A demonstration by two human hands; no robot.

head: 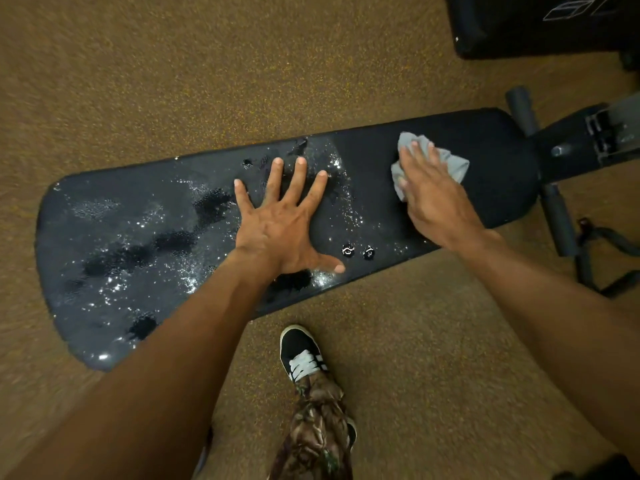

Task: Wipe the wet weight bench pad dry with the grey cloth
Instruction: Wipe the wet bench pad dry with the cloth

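No brand or label can be read with any confidence: the only marking in view is a thin white outlined figure on the black padded equipment at the top right corner, cut off by the frame edge and too partial to make out as letters. The weight bench pad is a long black cushion lying across the middle of the view, wider at its left end and narrowing toward the right, where it meets the dark metal bench frame with its foam rollers. Its left and middle stretches glisten with scattered water beads and shiny patches, broken by darker blotches, while the right-hand stretch looks matte and free of droplets. The grey cloth sits crumpled on that matte part near the narrow end, touching the pad. The right hand lies flat on top of the cloth, fingers extended and pressing it down onto the pad, not curled around it. The left hand is spread wide, fingers apart, palm planted on the wet middle of the pad and holding nothing. Below the pad, a black sneaker with white laces and a camouflage trouser leg stand on the brown speckled floor.
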